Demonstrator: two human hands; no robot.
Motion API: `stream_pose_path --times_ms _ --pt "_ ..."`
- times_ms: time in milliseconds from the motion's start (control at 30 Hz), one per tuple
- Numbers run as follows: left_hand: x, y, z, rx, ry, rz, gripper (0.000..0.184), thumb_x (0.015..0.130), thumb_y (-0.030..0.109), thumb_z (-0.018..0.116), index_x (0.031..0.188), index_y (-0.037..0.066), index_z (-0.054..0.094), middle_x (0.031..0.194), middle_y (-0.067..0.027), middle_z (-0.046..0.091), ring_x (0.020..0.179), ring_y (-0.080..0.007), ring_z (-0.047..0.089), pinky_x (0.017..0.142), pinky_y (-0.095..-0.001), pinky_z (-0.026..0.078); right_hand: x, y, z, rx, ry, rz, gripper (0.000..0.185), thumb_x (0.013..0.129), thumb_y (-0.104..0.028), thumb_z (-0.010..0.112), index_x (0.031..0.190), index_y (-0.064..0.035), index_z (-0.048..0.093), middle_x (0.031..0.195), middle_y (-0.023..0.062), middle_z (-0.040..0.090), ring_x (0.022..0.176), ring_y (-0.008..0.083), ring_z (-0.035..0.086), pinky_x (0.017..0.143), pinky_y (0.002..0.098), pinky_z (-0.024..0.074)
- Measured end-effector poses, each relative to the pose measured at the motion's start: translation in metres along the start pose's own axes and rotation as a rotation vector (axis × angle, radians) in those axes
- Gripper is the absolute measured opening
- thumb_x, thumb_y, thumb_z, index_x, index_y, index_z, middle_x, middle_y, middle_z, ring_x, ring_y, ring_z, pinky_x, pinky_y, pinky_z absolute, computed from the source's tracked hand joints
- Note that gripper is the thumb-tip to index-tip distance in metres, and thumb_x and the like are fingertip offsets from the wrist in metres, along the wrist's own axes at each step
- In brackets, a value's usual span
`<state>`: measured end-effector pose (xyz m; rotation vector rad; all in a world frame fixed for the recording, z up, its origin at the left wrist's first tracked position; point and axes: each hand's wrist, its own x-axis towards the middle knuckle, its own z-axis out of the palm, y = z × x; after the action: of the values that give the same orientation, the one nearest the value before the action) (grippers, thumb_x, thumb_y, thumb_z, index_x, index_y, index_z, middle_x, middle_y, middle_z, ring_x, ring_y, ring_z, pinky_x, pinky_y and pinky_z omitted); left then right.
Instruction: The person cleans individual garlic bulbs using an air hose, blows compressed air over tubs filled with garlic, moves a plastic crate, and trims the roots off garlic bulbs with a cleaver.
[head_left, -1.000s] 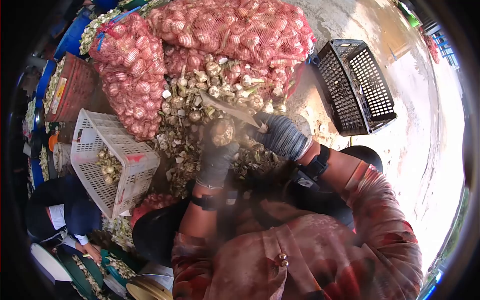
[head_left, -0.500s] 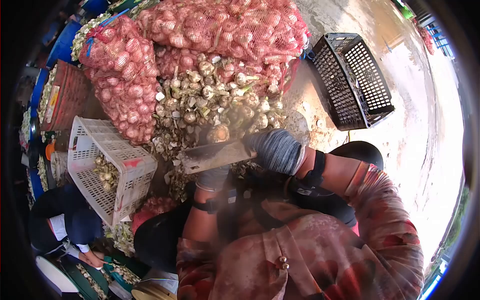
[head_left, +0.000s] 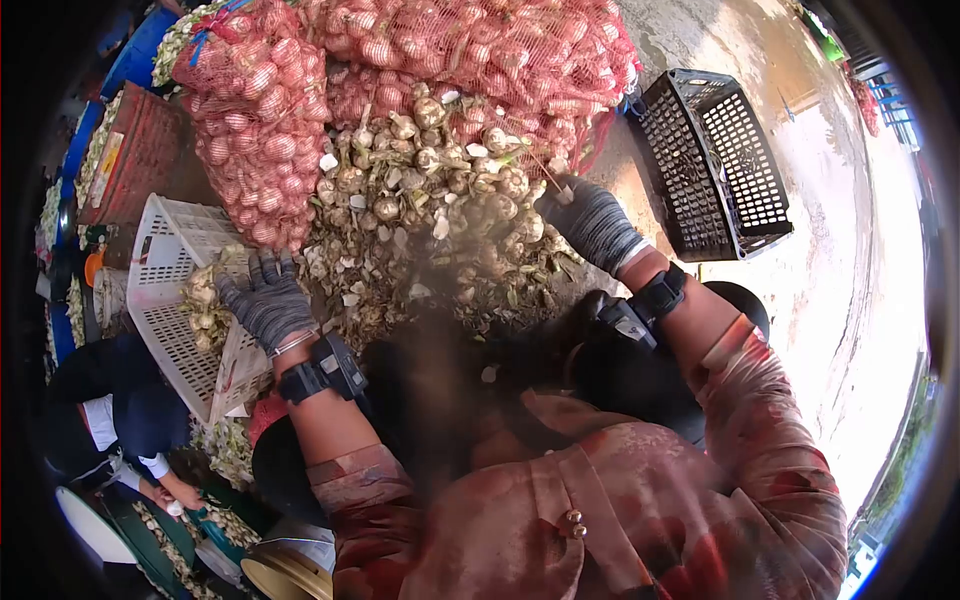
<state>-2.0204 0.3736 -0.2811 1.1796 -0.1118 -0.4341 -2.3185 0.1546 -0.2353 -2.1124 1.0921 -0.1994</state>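
Observation:
My left hand [head_left: 268, 300], in a grey knit glove, reaches over the rim of the white crate [head_left: 180, 335] with its fingers spread. Garlic bulbs [head_left: 205, 310] lie in that crate beside the fingers. Gloved too, my right hand [head_left: 590, 222] is closed round a knife, whose thin blade [head_left: 546, 172] is seen nearly edge-on and points up and left. Between the hands spreads a heap of loose garlic [head_left: 430, 190] with stems and peelings.
Red mesh sacks of garlic [head_left: 265, 130] stand behind the heap. A black crate [head_left: 712, 165] is at the right. Another person's hands [head_left: 175, 497] work at the lower left, near green containers. A red crate [head_left: 135, 160] stands at the upper left.
My left hand has moved left from the middle to the white crate, and the bulb it held has left its grasp. My right hand has moved up and right with the knife.

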Motion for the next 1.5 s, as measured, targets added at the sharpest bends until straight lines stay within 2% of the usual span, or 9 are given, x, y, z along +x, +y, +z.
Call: stream_pose_path --times_ms 100,267,333,367,500,600,700,1100,1500 --pt "-0.004 -0.037 0.017 0.215 0.097 -0.186 0.037 0.09 0.014 0.064 0.123 0.005 0.051 0.114 -0.0087 0.058 0.1 -0.0199 0.058 0.088 -0.0354 0.049 0.009 -0.007 0.004 0.137 -0.035 -0.085 0.017 0.088 -0.018 0.066 0.088 -0.0039 0.056 0.072 0.0027 0.055 0.07 0.0139 0.052 0.069 0.0291 0.0469" --pt "-0.085 -0.093 0.102 1.474 -0.857 -0.198 0.055 0.082 0.03 0.069 0.131 0.014 0.051 0.123 -0.0108 0.059 0.116 -0.0311 0.055 0.099 -0.0412 0.043 0.004 -0.014 -0.003 0.114 -0.074 -0.075 0.021 0.089 -0.024 0.065 0.095 -0.0044 0.061 0.076 0.009 0.061 0.072 0.016 0.058 0.068 0.0327 0.0485" --pt "-0.094 -0.15 0.091 2.025 -0.804 0.258 0.071 0.075 0.038 0.072 0.136 0.014 0.045 0.131 -0.0095 0.053 0.124 -0.0345 0.047 0.104 -0.0481 0.036 0.003 -0.013 -0.004 0.099 -0.054 -0.089 0.03 0.087 -0.032 0.063 0.086 -0.0028 0.058 0.069 0.0209 0.059 0.068 0.0387 0.06 0.063 0.0442 0.0475" --pt "-0.087 -0.186 0.072 1.891 -0.517 0.78 0.032 0.079 0.037 0.064 0.105 0.017 0.06 0.089 -0.0063 0.061 0.091 -0.0205 0.056 0.099 -0.0443 0.033 0.003 -0.011 -0.003 0.083 -0.06 -0.051 0.034 0.086 -0.036 0.062 0.091 -0.0019 0.06 0.074 0.0237 0.062 0.075 0.0413 0.062 0.066 0.0464 0.0486" --pt "-0.063 -0.204 0.063 1.829 -0.681 0.731 0.037 0.075 0.035 0.071 0.104 0.015 0.059 0.092 -0.0077 0.062 0.09 -0.0216 0.058 0.092 -0.0438 0.042 0.009 0.032 0.025 0.075 -0.171 -0.043 0.037 0.084 -0.036 0.063 0.102 -0.0029 0.061 0.081 0.0233 0.065 0.083 0.0403 0.064 0.073 0.0466 0.0506" --pt "-0.058 -0.147 0.09 1.418 -0.904 -0.143 0.064 0.079 0.021 0.075 0.132 0.007 0.044 0.126 -0.0109 0.052 0.117 -0.0216 0.051 0.1 -0.0403 0.043 -0.002 0.003 0.007 -0.153 -0.265 0.032 0.037 0.084 -0.035 0.063 0.105 -0.0052 0.06 0.083 0.0219 0.066 0.083 0.0389 0.065 0.073 0.0468 0.0505" --pt "-0.062 -0.138 0.071 0.389 -0.694 -0.192 0.048 0.074 0.026 0.077 0.113 0.005 0.058 0.102 -0.0111 0.06 0.089 -0.0233 0.061 0.079 -0.0366 0.052 -0.01 -0.007 0.01 -0.216 -0.325 -0.092 0.029 0.082 -0.026 0.063 0.104 -0.0074 0.059 0.083 0.0189 0.067 0.082 0.0372 0.066 0.072 0.0465 0.0505" --pt "-0.091 -0.06 0.027 0.693 -0.729 0.139 0.082 0.085 0.025 0.069 0.145 -0.001 0.02 0.139 -0.0182 0.04 0.133 -0.0271 0.034 0.11 -0.0408 0.029 -0.052 -0.048 0.008 -0.281 -0.252 -0.508 0.031 0.071 -0.007 0.063 0.101 -0.0084 0.06 0.078 0.0155 0.065 0.075 0.0363 0.065 0.063 0.0459 0.0503" --pt "-0.112 -0.057 0.055 0.811 -0.767 0.326 0.077 0.083 0.021 0.072 0.142 0.005 0.026 0.127 -0.0116 0.051 0.11 -0.0216 0.055 0.094 -0.0347 0.046 -0.036 -0.013 0.023 -0.266 -0.313 -0.449 0.029 0.076 -0.016 0.063 0.103 -0.005 0.06 0.079 0.0184 0.065 0.078 0.0381 0.066 0.065 0.0475 0.0505"
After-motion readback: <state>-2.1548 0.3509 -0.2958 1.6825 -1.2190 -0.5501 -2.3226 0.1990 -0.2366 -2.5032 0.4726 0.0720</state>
